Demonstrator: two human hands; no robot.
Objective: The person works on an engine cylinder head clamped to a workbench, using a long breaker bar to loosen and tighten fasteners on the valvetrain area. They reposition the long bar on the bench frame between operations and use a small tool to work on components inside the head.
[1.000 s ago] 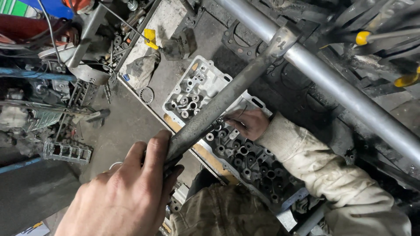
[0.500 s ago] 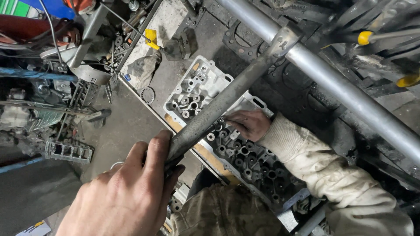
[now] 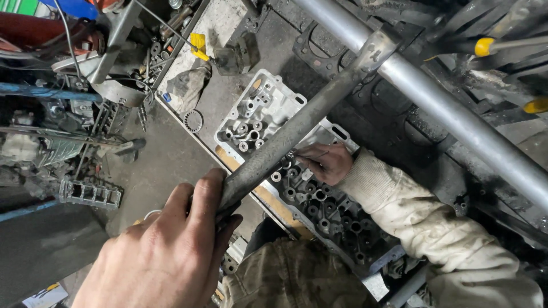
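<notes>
The left hand point(image 3: 165, 251) was closed around the lever point(image 3: 297, 128). The right hand point(image 3: 325, 162), fingers pinched together, touched the cylinder head point(image 3: 319, 199) just beneath the lever; whether it gripped anything was unclear.

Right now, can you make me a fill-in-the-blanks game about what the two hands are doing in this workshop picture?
1. The left hand is wrapped around a long dark metal ____.
2. The right hand, in a dirty pale sleeve, touches the cylinder head with its ____.
3. The bar slants up to a shiny silver ____ that crosses the top right.
4. The small tag near the top is coloured ____.

Missing words: bar; fingers; pipe; yellow
</notes>
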